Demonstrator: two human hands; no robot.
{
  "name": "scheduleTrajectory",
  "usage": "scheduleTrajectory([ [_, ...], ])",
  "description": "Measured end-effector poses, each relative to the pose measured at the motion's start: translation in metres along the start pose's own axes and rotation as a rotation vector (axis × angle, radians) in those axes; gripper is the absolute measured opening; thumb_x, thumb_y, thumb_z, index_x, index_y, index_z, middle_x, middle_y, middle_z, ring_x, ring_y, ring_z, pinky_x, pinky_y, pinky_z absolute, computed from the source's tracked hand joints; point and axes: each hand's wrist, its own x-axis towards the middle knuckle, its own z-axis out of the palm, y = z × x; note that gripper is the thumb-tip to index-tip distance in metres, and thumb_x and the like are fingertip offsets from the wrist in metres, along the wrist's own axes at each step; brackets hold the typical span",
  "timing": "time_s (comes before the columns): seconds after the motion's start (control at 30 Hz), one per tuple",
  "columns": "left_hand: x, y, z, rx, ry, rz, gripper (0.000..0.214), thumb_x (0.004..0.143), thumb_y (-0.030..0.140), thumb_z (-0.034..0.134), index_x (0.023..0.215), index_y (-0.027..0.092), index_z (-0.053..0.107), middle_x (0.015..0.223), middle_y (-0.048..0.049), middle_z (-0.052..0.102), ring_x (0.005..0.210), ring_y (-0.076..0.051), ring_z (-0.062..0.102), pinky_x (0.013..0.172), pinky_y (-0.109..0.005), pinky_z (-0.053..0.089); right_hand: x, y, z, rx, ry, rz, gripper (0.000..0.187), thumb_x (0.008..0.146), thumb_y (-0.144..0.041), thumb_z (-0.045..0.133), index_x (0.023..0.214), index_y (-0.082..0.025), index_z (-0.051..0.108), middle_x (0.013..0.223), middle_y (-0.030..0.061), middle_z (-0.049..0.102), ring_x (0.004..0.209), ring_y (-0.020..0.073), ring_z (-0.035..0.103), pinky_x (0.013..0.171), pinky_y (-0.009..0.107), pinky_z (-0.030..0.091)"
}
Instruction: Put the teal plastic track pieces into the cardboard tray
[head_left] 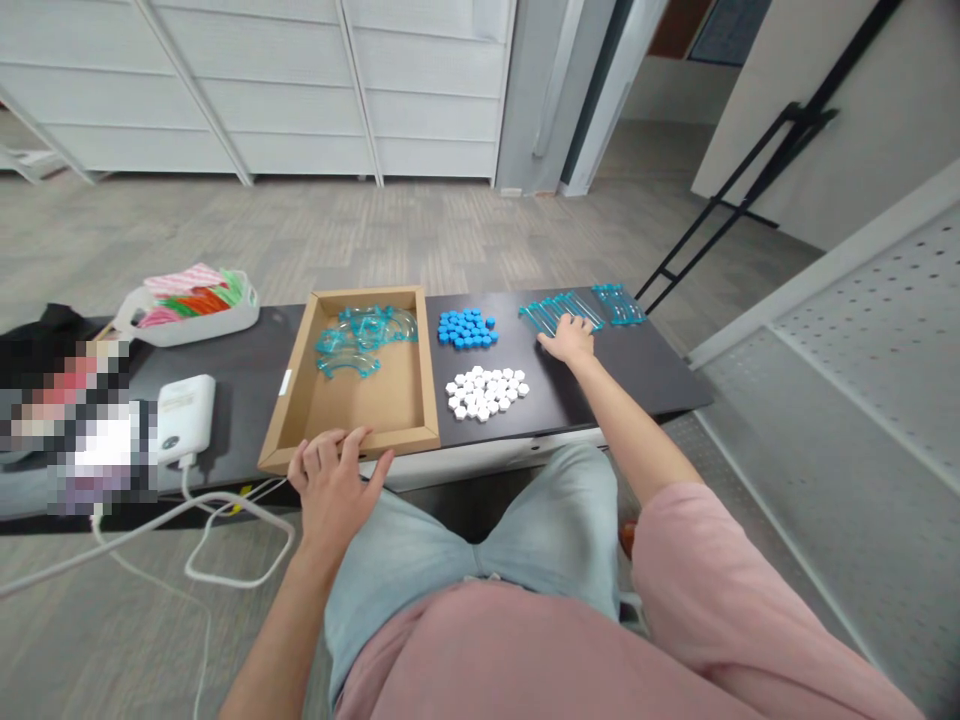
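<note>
pink short-slv top, lt blue denim shorts, bare forearms, no wrist accessories

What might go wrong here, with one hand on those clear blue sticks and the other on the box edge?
The right hand lies on the blue sticks, close to the table's far edge; a push might slide some off. Drawing that arm back could scatter the white pieces. The left hand on the tray's overhanging near rim might tip it.

Grey wood-look floor (390, 225), white panelled wall (247, 90) behind, perforated white panel (862, 400) right, low black table (600, 385)
</note>
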Motion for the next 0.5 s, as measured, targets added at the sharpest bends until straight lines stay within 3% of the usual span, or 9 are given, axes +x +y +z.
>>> scheduleTrajectory([
  [0.13, 0.001, 0.007, -0.006, -0.053, -0.043, -0.031, 0.058, 0.106, 0.059, 0.065, 0.155, 0.033, 0.080, 0.152, -0.0254, 0.067, 0.155, -0.054, 0.053, 0.141, -0.079, 0.021, 0.003, 0.010, -0.013, 0.195, 0.077, 0.016, 0.047, 0.099, -0.047, 0.073, 0.133, -0.015, 0.065, 0.156, 0.0317, 0.067, 0.155, 0.0463, 0.055, 0.132, 0.060, 0.043],
  [0.23, 0.002, 0.010, -0.012, -0.072, -0.076, -0.035, 0.061, 0.106, 0.063, 0.064, 0.159, 0.035, 0.077, 0.154, -0.0238, 0.068, 0.157, -0.053, 0.053, 0.143, -0.076, 0.019, 0.002, 0.018, -0.028, 0.465, 0.143, 0.063, 0.028, 0.095, -0.045, 0.072, 0.111, -0.025, 0.060, 0.130, 0.0194, 0.076, 0.132, 0.0380, 0.067, 0.124, 0.055, 0.050],
  [0.3, 0.003, 0.011, -0.016, -0.102, -0.082, -0.043, 0.062, 0.107, 0.063, 0.063, 0.161, 0.036, 0.074, 0.154, -0.0226, 0.070, 0.157, -0.051, 0.055, 0.144, -0.075, 0.020, -0.004, 0.019, -0.040, 0.696, 0.139, 0.071, 0.027, 0.092, -0.045, 0.072, 0.103, -0.030, 0.053, 0.118, 0.0107, 0.075, 0.118, 0.0313, 0.068, 0.113, 0.051, 0.056],
  [0.4, 0.009, 0.016, -0.022, -0.188, -0.049, -0.090, 0.062, 0.108, 0.060, 0.061, 0.166, 0.038, 0.069, 0.157, -0.0205, 0.072, 0.158, -0.050, 0.057, 0.144, -0.075, 0.024, -0.025, 0.007, -0.058, 1.045, 0.050, -0.010, 0.029, 0.087, -0.048, 0.071, 0.099, -0.032, 0.050, 0.117, 0.0064, 0.072, 0.114, 0.0258, 0.064, 0.102, 0.044, 0.059],
  [0.5, 0.023, 0.026, -0.027, -0.332, -0.011, -0.115, 0.063, 0.107, 0.059, 0.064, 0.167, 0.039, 0.065, 0.162, -0.0178, 0.071, 0.162, -0.048, 0.057, 0.143, -0.073, 0.032, -0.068, -0.022, -0.074, 1.337, -0.163, -0.191, 0.032, 0.082, -0.054, 0.072, 0.103, -0.033, 0.058, 0.125, 0.0084, 0.074, 0.122, 0.0296, 0.067, 0.101, 0.048, 0.061],
])
